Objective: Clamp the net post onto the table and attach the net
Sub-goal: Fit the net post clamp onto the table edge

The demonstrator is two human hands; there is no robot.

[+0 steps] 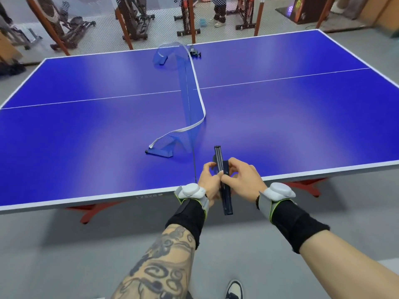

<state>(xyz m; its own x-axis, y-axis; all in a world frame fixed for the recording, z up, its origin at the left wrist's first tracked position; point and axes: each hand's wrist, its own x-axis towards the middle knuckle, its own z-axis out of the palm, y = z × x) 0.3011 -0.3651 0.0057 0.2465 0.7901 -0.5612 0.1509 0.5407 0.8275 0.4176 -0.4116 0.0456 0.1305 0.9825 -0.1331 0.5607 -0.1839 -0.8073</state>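
A dark net post [224, 180] sits at the near edge of the blue table [86, 130], by the centre seam. Its upright part lies over the tabletop and its lower part hangs below the edge. My left hand [208, 182] grips the post from the left and my right hand [241, 180] pinches it from the right. The blue net [192, 100] with a white top band lies loose in curves along the table's middle; its near end is folded on the tabletop, left of the post. A second dark post [195, 53] stands at the far edge.
Mesh fencing and red-framed equipment [187, 20] stand behind the far edge, with a person's legs [219, 11] beyond. Red table legs [90, 212] show under the near edge. My shoe [234, 289] is on the grey floor below.
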